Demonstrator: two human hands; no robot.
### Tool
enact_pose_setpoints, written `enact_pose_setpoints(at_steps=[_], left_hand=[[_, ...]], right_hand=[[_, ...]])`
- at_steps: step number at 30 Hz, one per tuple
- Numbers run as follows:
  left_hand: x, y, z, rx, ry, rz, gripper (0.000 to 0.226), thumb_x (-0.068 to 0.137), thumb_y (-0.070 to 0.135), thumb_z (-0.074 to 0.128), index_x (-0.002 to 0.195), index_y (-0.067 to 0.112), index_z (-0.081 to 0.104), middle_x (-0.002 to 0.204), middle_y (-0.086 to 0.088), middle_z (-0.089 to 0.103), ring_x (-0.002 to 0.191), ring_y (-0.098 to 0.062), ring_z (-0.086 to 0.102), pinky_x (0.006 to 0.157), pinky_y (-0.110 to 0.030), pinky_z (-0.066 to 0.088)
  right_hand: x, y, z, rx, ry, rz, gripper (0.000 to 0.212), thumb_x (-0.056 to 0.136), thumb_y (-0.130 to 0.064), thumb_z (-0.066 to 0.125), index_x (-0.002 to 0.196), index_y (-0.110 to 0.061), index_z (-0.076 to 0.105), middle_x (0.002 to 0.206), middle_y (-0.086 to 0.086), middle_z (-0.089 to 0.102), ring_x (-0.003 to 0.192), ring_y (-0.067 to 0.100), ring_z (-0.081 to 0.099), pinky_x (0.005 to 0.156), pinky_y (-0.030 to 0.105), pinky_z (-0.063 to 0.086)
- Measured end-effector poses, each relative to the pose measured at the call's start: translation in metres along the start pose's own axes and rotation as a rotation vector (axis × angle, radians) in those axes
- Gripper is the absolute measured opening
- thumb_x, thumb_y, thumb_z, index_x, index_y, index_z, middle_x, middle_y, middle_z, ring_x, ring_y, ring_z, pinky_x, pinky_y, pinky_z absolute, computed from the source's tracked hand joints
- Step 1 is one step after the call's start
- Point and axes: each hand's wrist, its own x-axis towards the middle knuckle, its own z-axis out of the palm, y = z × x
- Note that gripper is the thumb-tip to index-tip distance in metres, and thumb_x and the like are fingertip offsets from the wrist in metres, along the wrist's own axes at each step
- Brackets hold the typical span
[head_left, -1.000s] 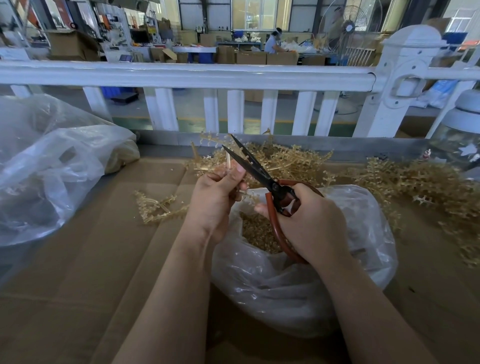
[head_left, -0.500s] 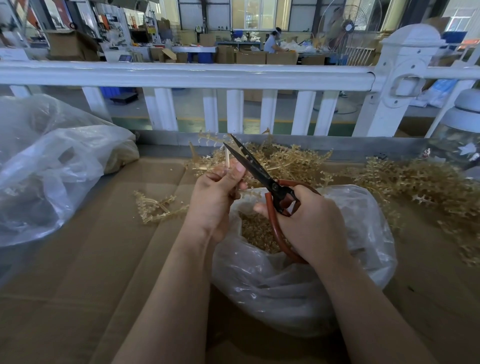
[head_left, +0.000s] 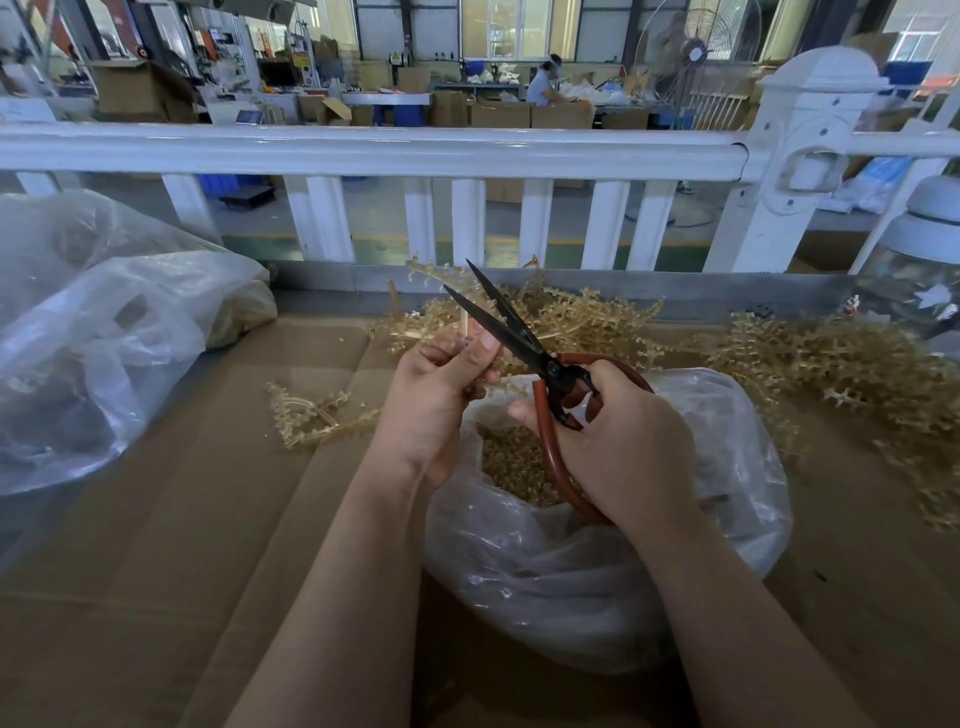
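Brown cardboard sheets (head_left: 171, 519) cover the surface from the near edge to a grey metal strip (head_left: 322, 283) at the far side. Closest in, right of centre, sits a clear crumpled plastic bag (head_left: 571, 587) with its mouth open and a bed of small tan plastic bits (head_left: 514, 462) inside.

Both hands hover over that mouth. The left hand (head_left: 431, 400) has its grip pinched on a thin pale plastic stem (head_left: 464, 326), which stands upright above the fingertips. The right hand (head_left: 628, 452) has its grip curled through the red-brown loop handles of a pair of black-bladed scissors (head_left: 537, 353). The blades are apart and point up and to the far left, and the stem stands just at the lower blade. Whether steel touches stem is hard to tell from this angle.

Left of the hands, a loose tan plastic sprig with short side branches (head_left: 317, 415) lies flat on the cardboard, well apart from the bag. Farther back and to the right, a tangled heap of the same tan branched sprigs (head_left: 831, 369) spreads along the far edge. A large clear plastic sack (head_left: 104, 332) slumps at the left, and a glass jar with a white lid (head_left: 919, 260) stands at the far right.

Beyond the strip runs a white railing with square balusters (head_left: 363, 150). Behind it is a workshop floor with cardboard boxes (head_left: 140, 88), a standing fan (head_left: 696, 52) and a seated person (head_left: 543, 83).
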Motion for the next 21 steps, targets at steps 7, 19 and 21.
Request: enact_pose_setpoints(at_steps=[7,19,21], left_hand=[[-0.001,-0.0008,-0.0002,0.08,-0.068,0.027,0.016,0.077,0.023,0.069,0.062,0.025,0.074,0.062,0.01,0.064,0.059,-0.004,0.052,0.072,-0.023,0.043],[0.0,-0.0008,-0.0019,0.006,-0.114,0.096,0.01,0.084,0.009,0.068,0.088,0.011,0.06,0.076,-0.001,0.061,0.067,-0.008,0.051,0.067,-0.023,0.041],[-0.0004,0.0003,-0.0015,0.019,-0.12,0.111,0.006,0.084,0.008,0.064,0.086,0.011,0.059,0.075,-0.001,0.061,0.067,-0.008,0.052,0.067,-0.024,0.04]], right_hand=[[0.0005,0.0009,0.0008,-0.009,-0.006,0.03,0.058,0.074,-0.079,0.054,0.082,-0.022,0.06,0.065,-0.016,0.055,0.059,0.001,0.051,0.053,0.022,0.04],[-0.0003,0.0027,0.0027,-0.006,-0.027,0.051,0.051,0.076,-0.075,0.061,0.072,-0.025,0.055,0.064,-0.016,0.057,0.057,0.001,0.052,0.052,0.016,0.037],[-0.0004,0.0021,0.0019,0.006,-0.04,0.062,0.051,0.074,-0.078,0.058,0.072,-0.027,0.054,0.063,-0.02,0.053,0.057,-0.002,0.049,0.053,0.015,0.035]])
